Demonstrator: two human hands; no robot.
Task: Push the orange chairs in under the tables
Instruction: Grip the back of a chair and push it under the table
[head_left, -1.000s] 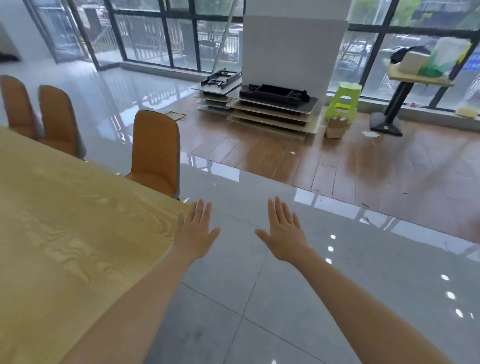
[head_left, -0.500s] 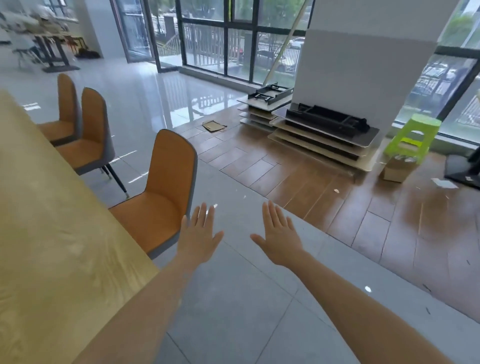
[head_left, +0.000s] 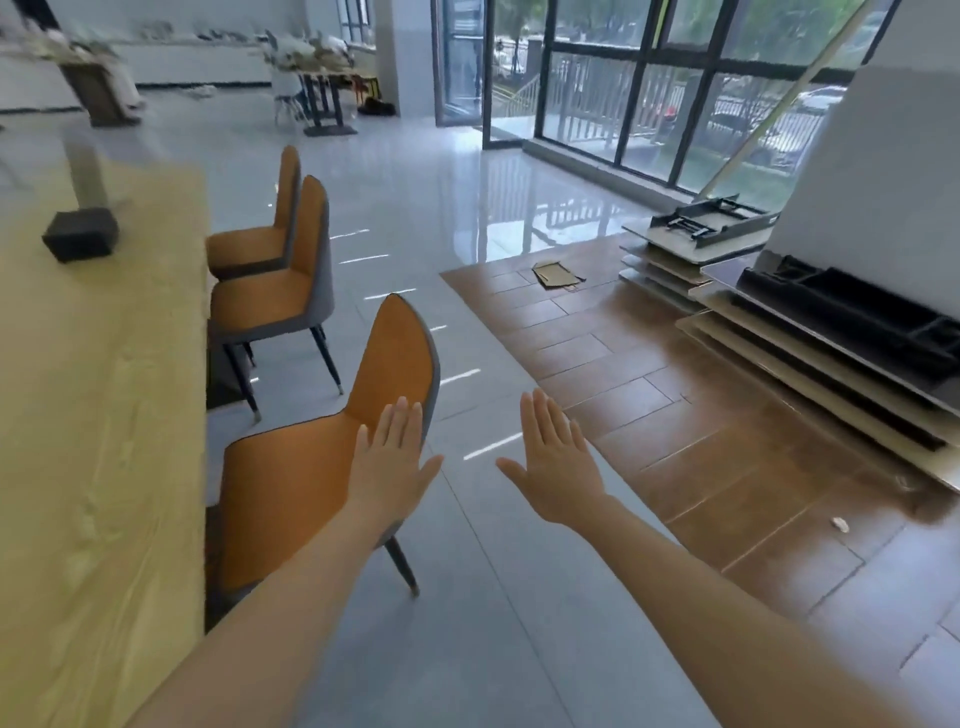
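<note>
**Three orange chairs along the table edge, none yet fully pushed in**

We see the long wooden table (head_left: 98, 415) filling the left of the frame. Along its right edge stand three orange chairs. The nearest chair (head_left: 332, 447), at lower centre, is turned at an angle with its seat mostly clear of the tabletop; we judge it the furthest from done. The middle chair (head_left: 280, 296) and the far chair (head_left: 260, 234), at centre left, sit closer to the edge, yet their seats still show. We hold both hands forward, flat and open, holding nothing: the left hand (head_left: 392, 467) overlaps the nearest chair's back in the picture, contact uncertain; the right hand (head_left: 558, 467) hangs over bare floor. A small black box (head_left: 80, 236) rests on the table at upper left.
</note>
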